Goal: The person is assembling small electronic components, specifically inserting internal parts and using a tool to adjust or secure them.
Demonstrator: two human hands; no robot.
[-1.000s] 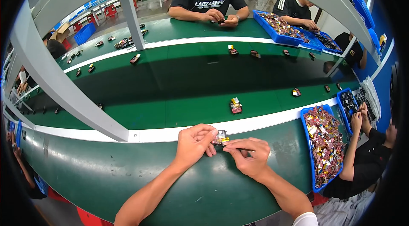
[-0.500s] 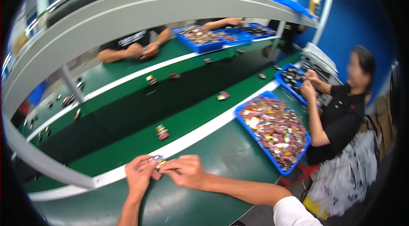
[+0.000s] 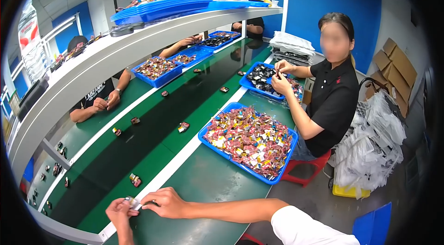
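My left hand (image 3: 119, 213) is closed around a small electronic part (image 3: 133, 202) with a pale, shiny top, over the near edge of the green bench. My right hand (image 3: 165, 202) reaches in from the right, thumb and forefinger pinched at the part's right side. Fingers cover much of the part, so its details are hidden. Just beyond my hands, a similar small part (image 3: 135, 180), reddish with yellow and silver, lies on the green conveyor belt.
A blue tray (image 3: 202, 139) heaped with small reddish parts stands right of my hands. Beyond it, a person in black (image 3: 334, 92) works at another blue tray (image 3: 249, 88). A white shelf (image 3: 99, 55) spans the belt at left. Across it, another person's hands (image 3: 105, 103) work.
The view has swung up and to the right, so the bench and trays appear shifted left. Both my hands stay together at the part.
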